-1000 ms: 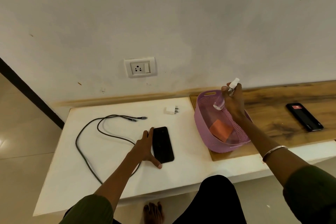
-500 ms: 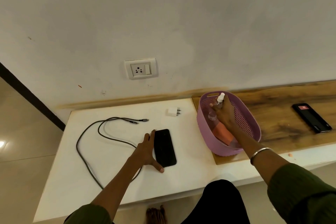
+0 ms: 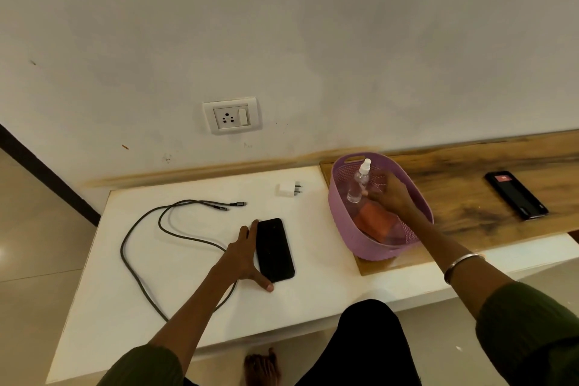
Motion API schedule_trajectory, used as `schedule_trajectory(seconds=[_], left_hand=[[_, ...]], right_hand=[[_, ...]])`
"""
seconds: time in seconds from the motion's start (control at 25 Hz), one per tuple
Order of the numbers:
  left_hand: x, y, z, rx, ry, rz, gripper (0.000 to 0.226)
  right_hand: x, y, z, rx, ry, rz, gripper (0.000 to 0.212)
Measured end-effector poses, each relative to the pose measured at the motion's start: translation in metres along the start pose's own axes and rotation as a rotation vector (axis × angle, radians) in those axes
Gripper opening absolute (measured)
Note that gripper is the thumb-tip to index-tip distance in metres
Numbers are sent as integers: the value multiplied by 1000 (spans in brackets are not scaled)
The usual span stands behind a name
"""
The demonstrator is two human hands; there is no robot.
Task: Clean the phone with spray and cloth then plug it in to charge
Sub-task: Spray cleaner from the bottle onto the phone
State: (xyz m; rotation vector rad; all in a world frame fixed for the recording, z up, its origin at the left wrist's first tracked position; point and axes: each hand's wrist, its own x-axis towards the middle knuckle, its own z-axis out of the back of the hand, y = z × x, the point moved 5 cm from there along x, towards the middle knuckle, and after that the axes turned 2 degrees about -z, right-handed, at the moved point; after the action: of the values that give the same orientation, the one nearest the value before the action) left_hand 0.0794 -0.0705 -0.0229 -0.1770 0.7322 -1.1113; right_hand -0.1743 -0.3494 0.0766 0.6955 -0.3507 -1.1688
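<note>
A black phone (image 3: 275, 249) lies flat on the white counter (image 3: 141, 285). My left hand (image 3: 242, 258) rests flat beside it, fingers along its left edge and thumb at its near corner. A clear spray bottle (image 3: 360, 180) with a white nozzle leans inside the purple basket (image 3: 341, 229). My right hand (image 3: 391, 196) is inside the basket just right of the bottle, fingers relaxed, fingertips at its lower part. An orange cloth (image 3: 376, 222) lies folded in the basket under that hand. A white charger plug (image 3: 286, 189) and a dark cable (image 3: 141, 222) lie on the counter.
A wall socket (image 3: 232, 116) with its switch sits above the counter. The basket stands on a wooden board (image 3: 470, 185), where a second black phone (image 3: 515, 194) lies to the right. My knee (image 3: 369, 338) is at the counter's front edge.
My right hand lowered the spray bottle from above the basket into it and has let go of it. My left hand has stayed beside the phone.
</note>
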Motion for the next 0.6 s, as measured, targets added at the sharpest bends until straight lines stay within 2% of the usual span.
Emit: schedule_trajectory(seconds=[0.12, 0.2, 0.4, 0.6], left_hand=[[-2, -2, 0, 6, 14, 3, 167], [-3, -4, -2, 24, 33, 3, 167], [-2, -6, 0, 22, 36, 10, 164], [-2, -6, -2, 22, 37, 12, 163]], right_hand=[[-12, -16, -2, -418, 220, -8, 55], [-21, -26, -7, -556, 265, -10, 46], [-30, -21, -12, -680, 264, -18, 35], [-36, -19, -7, -646, 203, -9, 25]])
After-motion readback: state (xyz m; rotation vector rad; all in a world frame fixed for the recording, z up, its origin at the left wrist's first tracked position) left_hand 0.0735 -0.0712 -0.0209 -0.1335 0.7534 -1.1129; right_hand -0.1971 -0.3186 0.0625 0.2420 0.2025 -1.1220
